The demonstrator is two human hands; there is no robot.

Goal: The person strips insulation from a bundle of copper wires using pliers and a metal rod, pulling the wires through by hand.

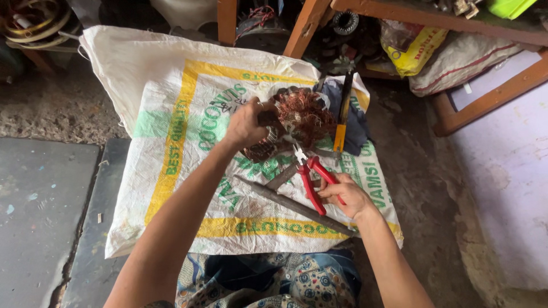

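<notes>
Copper winding (305,114) bunched loose and tangled atop a motor stator (274,145), lying mid-sack on the floor. Left hand (246,122) closed over the stator's near edge, pinning it, possibly gripping a dark tool there; hard to tell. Right hand (345,194) wrapped round the red handles of pliers (311,177), handles spread a little, nose pointing toward the coil and just short of it. Judging by the frayed, lifted wire: stripping well begun, much copper pulled up but not freed, nothing yet set aside in a separate heap. Close by: a long flat metal file (285,201) lying diagonally under the pliers, a yellow-handled tool (342,122) resting on a dark cloth (357,122) just beside the coil. Underneath everything, a white woven sack (171,102) with yellow and green print, spread over rough concrete floor (45,188). Beyond: wooden bench legs (302,25), more motor parts (345,23) stashed below, filled bags (456,60) to the right, patterned clothing (274,282) at bottom edge.
</notes>
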